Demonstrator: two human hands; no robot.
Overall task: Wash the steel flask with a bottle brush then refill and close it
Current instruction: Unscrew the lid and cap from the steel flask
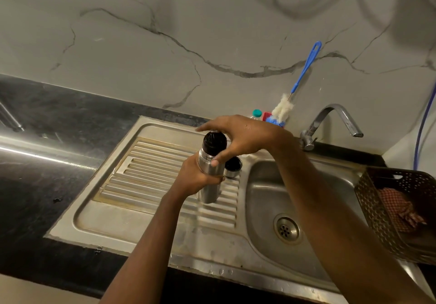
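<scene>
Steel flask (207,161) upright on drainboard (153,174) | your left hand (193,176) wraps its body | right hand (245,136) arches over black stopper (213,142) — grip unclear | risk: wet steel slips while twisting — flask topples onto cup lid (233,165)

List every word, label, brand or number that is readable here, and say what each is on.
No text can be read in this view.
Steel flask: plain metal, no print showing.
Bottle with the teal cap by the wall: mostly hidden, no readable label.
Red container beside it: mostly hidden and too blurred to read.
</scene>
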